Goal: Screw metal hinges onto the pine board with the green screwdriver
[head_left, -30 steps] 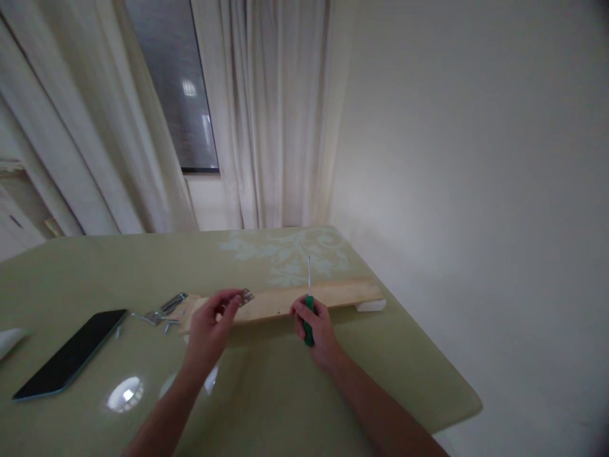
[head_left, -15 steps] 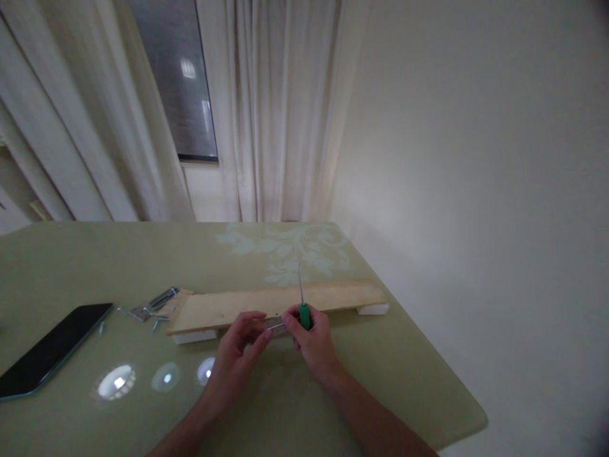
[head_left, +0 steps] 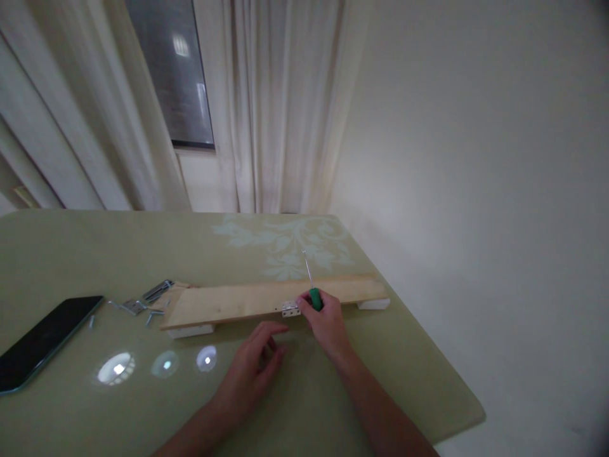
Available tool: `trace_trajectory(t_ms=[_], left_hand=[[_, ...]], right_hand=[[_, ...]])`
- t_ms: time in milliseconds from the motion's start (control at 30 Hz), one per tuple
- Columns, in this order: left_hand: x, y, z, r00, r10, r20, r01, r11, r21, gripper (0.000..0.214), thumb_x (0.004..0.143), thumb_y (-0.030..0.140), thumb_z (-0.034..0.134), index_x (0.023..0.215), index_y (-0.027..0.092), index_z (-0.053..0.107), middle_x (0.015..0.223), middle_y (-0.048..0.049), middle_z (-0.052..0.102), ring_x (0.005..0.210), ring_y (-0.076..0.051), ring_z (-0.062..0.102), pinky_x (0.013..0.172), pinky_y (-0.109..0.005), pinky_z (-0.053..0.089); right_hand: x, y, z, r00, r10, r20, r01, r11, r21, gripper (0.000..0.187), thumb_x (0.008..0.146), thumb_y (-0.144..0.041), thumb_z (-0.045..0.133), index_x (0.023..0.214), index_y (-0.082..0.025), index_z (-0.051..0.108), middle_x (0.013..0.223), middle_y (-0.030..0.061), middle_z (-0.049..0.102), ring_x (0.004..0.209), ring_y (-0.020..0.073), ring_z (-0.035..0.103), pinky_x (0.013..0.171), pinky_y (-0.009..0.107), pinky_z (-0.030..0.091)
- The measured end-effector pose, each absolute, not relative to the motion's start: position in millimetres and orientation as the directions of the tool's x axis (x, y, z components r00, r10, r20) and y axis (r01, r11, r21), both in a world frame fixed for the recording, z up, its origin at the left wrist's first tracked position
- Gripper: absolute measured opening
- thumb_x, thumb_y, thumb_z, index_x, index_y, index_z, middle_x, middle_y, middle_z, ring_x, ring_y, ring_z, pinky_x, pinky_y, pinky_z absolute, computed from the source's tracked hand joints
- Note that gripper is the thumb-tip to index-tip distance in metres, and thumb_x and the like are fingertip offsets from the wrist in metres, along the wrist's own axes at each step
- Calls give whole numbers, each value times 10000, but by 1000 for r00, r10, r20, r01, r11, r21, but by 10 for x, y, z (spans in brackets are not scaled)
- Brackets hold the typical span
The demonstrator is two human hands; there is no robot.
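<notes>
A long wooden board (head_left: 247, 301) lies raised on white blocks, running left to right before me. At its near edge is a small metal hinge (head_left: 290, 309) with holes in its leaf; a dark hole shows in the wood just left of it. My right hand (head_left: 324, 317) is closed round the green handle of a screwdriver (head_left: 314, 297), whose shaft points up and away from me. Its thumb and finger reach the hinge's right end. Just in front of the board, my left hand (head_left: 259, 362) is empty, with its fingers apart and slightly curled.
A dark phone (head_left: 45, 346) lies on the green table (head_left: 143, 419) at the left. Between it and the board are metal hinges (head_left: 134, 307) and several screws (head_left: 149, 318). A white block (head_left: 373, 304) supports the board's right end. The wall (head_left: 466, 209) borders the table's right side.
My left hand has come away from the hinge, back toward me and down. My right hand has moved slightly right and up with the screwdriver. The hinge now sits against the board's edge.
</notes>
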State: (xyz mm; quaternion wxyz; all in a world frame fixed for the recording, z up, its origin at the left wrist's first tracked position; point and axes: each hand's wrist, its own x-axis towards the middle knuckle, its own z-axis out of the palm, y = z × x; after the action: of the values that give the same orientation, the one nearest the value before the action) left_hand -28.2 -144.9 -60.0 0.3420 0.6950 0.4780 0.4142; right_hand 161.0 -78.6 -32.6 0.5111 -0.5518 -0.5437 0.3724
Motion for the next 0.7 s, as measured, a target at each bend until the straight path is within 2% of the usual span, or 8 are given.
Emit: trace_trajectory(t_ms=[100, 167, 400, 567, 700], left_hand=[[-280, -1457, -656, 230, 928, 293, 395, -364, 844, 324, 1000, 322, 586, 1313, 336, 672, 1284, -109, 695, 853, -216, 710, 729, -348, 615], [-288, -1460, -679, 225, 926, 302, 420, -372, 828, 359, 1005, 311, 577, 1353, 343, 654, 1373, -118, 661, 838, -208, 712, 711, -345, 618], [-315, -1462, -626, 171, 940, 296, 483, -342, 806, 442, 1013, 241, 525, 1444, 296, 604, 1378, -111, 653, 819, -166, 716, 765, -338, 632], [-329, -1461, -620, 177, 934, 311, 525, -357, 772, 467, 998, 218, 533, 1443, 317, 634, 1443, -97, 634, 845, -163, 730, 784, -326, 638], [-334, -1464, -646, 206, 929, 307, 486, -369, 792, 478, 998, 219, 539, 1454, 327, 634, 1472, -97, 617, 838, -152, 721, 757, -307, 628]], right_hand=[[1580, -792, -336, 122, 977, 173, 279, 134, -951, 176, 813, -376, 782, 760, -211, 753, 677, 16, 701, 645, 181, 605, 627, 297, 471], [1551, -807, -332, 120, 975, 189, 312, 144, -939, 168, 816, -366, 777, 763, -209, 751, 720, 27, 732, 693, 191, 639, 699, 315, 492], [1512, -850, -316, 100, 971, 217, 382, 165, -910, 150, 827, -344, 737, 796, -197, 732, 770, 41, 764, 727, 197, 682, 739, 313, 498], [1498, -855, -329, 89, 970, 228, 399, 175, -900, 158, 835, -358, 731, 809, -202, 722, 779, 38, 768, 732, 192, 690, 729, 298, 500], [1497, -861, -325, 86, 966, 245, 419, 188, -889, 156, 844, -357, 718, 808, -205, 709, 767, 27, 755, 718, 180, 673, 716, 286, 489]])
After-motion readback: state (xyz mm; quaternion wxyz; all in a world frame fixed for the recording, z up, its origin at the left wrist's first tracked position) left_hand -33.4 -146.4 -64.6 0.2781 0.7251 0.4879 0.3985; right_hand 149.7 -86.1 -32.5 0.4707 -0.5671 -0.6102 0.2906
